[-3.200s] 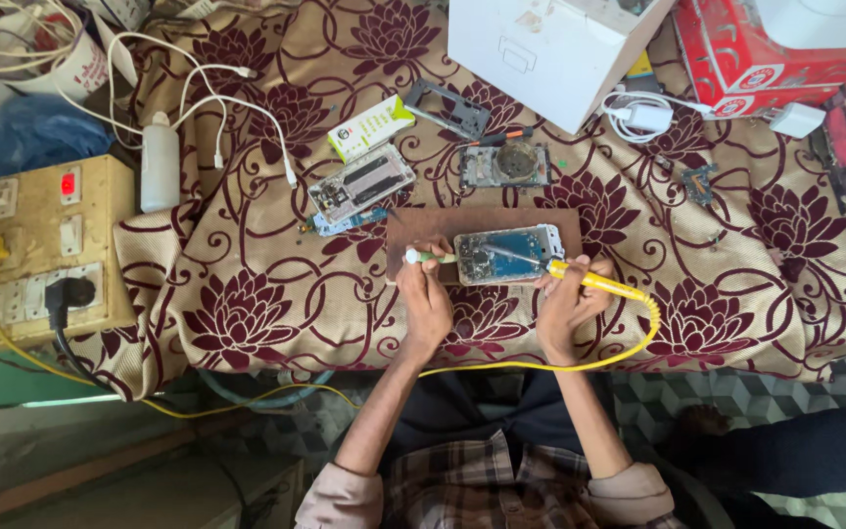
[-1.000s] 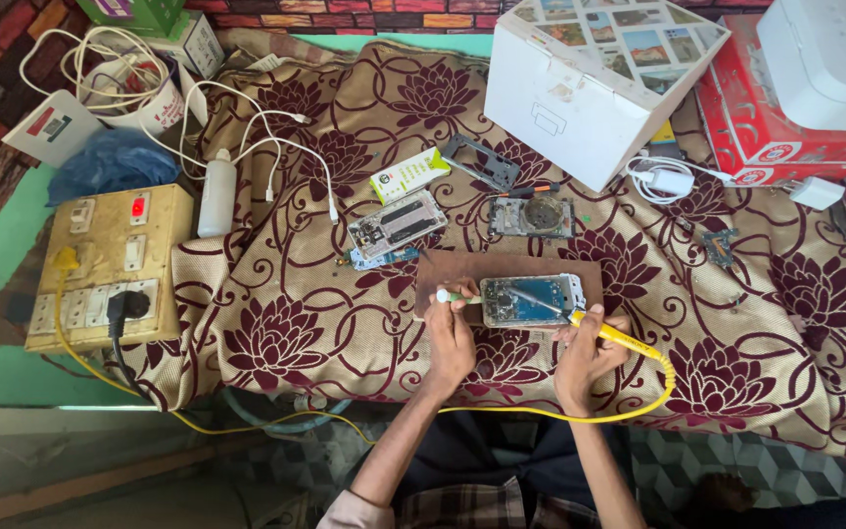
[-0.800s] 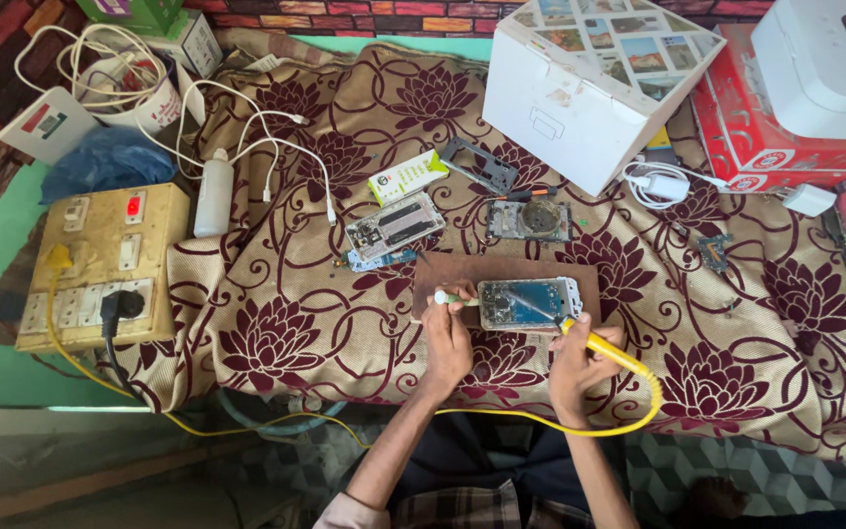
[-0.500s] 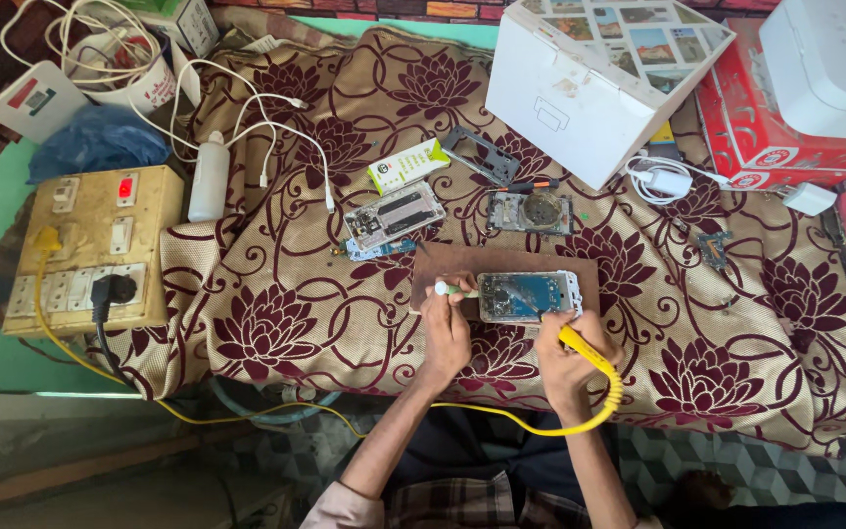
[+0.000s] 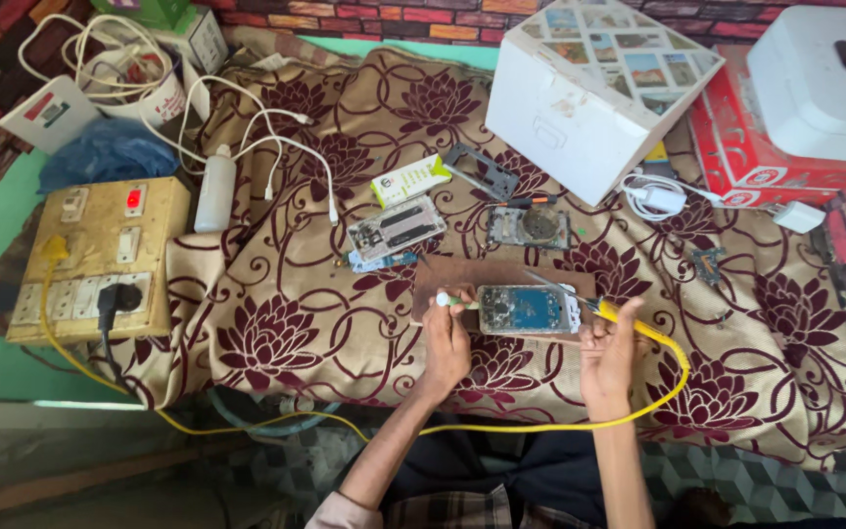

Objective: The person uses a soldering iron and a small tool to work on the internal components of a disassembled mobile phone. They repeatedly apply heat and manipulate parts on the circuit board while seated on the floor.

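On the floral cloth [image 5: 276,343], opened phone [image 5: 526,310], white box [image 5: 594,93] behind, switchboard [image 5: 100,257] left

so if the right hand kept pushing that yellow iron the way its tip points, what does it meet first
Most likely the opened phone. The right hand aims the yellow soldering iron up and left, its tip near the phone's top right edge. Whether it already touches is unclear from above.

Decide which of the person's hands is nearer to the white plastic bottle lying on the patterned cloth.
Left. The left hand rests at the opened phone's left end, on the side toward the white bottle. The right hand, holding the yellow soldering iron, sits beyond the phone, farther away.
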